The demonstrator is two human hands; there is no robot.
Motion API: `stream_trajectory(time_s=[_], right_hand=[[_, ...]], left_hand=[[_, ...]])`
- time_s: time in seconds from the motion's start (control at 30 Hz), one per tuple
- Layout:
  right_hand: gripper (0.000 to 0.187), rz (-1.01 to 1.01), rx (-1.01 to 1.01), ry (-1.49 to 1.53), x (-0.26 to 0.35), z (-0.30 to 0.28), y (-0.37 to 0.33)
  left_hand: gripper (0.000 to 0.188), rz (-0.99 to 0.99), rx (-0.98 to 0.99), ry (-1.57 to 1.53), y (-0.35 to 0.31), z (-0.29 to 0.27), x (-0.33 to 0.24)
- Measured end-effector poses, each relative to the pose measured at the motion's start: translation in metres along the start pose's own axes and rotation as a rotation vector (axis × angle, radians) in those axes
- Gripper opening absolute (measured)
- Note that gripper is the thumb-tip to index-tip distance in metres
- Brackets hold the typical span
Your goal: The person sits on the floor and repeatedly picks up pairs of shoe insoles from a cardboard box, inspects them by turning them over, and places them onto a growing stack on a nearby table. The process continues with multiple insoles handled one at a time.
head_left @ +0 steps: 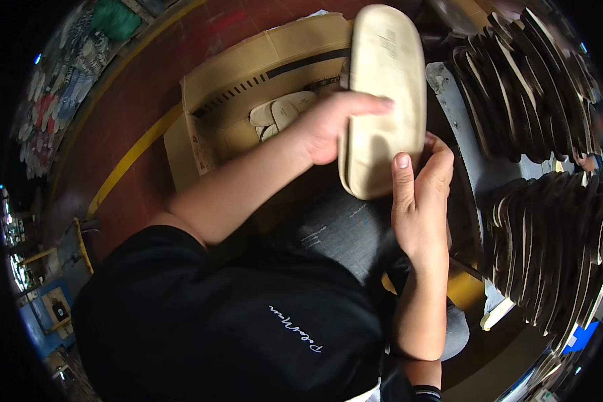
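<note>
A pair of beige insoles (387, 70), stacked one on the other, is held up in front of me at the upper middle. My left hand (325, 130) grips their left edge, its thumb lying across the top face and its fingers hidden behind. At the lower right edge, my right hand (422, 208) is closed on them too, with the thumb pressed on the face near the rounded end. The lower insole shows only as a thin rim on the left. Behind my left hand, several similar beige insoles (285, 112) lie inside an open cardboard box (268, 50).
A grey table (459, 114) on the right bears two tall rows of dark-edged soles (522, 87), packed on edge. A yellow line (130, 157) crosses the red floor at left. Piled pieces and a green bag (116, 19) are at the far left.
</note>
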State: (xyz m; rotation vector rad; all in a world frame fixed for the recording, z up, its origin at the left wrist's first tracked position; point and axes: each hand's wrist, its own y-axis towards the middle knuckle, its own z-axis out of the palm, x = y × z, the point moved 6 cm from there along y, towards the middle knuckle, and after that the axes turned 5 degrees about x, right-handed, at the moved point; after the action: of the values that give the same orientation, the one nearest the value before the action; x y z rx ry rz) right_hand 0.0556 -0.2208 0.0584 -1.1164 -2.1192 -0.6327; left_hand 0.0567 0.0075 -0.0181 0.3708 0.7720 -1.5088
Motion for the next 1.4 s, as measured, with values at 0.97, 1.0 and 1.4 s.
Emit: stream_trajectory(time_s=[0.97, 1.0, 1.4], right_hand=[[0.037, 0.646, -0.141, -0.024, -0.160, -0.042, -0.172], [0.039, 0.589, -0.137, -0.091, -0.147, -0.049, -0.164], [0.027, 0.078, -0.856, -0.940, 0.073, -0.323, -0.155]], left_hand=[[0.090, -0.389, -0.793, 0.822, -0.018, -0.535, 0.142], [0.086, -0.483, -0.780, 0.784, -0.018, -0.531, 0.150], [0.074, 0.255, -0.748, 0.623, 0.063, -0.309, 0.035]])
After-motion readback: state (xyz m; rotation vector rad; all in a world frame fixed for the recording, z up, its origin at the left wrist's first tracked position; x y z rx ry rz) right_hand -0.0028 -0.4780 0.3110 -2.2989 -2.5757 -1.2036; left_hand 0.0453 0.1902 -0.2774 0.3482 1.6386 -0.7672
